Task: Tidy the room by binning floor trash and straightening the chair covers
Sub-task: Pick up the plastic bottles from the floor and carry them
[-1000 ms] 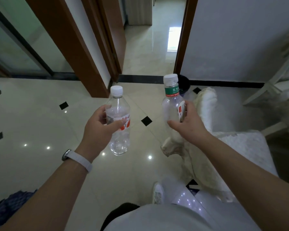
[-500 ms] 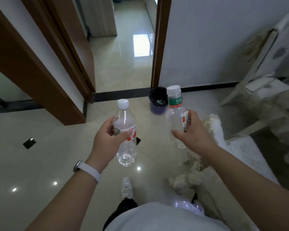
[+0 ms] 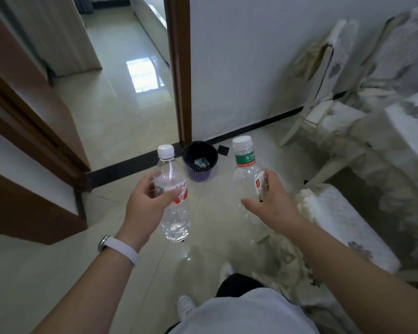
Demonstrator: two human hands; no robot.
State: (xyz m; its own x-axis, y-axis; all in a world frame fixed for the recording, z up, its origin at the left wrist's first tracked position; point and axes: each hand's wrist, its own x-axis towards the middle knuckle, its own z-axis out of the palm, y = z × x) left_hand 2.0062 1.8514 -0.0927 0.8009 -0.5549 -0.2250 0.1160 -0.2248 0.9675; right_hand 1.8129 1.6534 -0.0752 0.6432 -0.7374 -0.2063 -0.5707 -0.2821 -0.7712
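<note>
Glossy cream floor [image 3: 46, 261] tiles run up to a wooden doorway [image 3: 179, 80] and a white wall [image 3: 246, 68], and at the foot of that frame stands the bin [image 3: 199, 175], a purple basket with a dark liner and some scrap already inside. A second ago it was almost hidden behind one bottle; now it sits in plain view between the two, nearer and lower in the frame, so the person has evidently walked toward it. Both bottles have stayed upright in front of the body. The left hand [image 3: 147, 206] has its grip wrapped round the middle of the red-labelled bottle [image 3: 173, 196]; the right hand [image 3: 270, 203] has its grip pinching the side of the green-labelled bottle [image 3: 245, 165], with a small white-and-red item I cannot identify tucked under the fingers. Neither bottle is over the bin yet. Judging by this, the trash step is close to its drop, while the rumpled chair covers [image 3: 348, 213] on the right look untouched.
</note>
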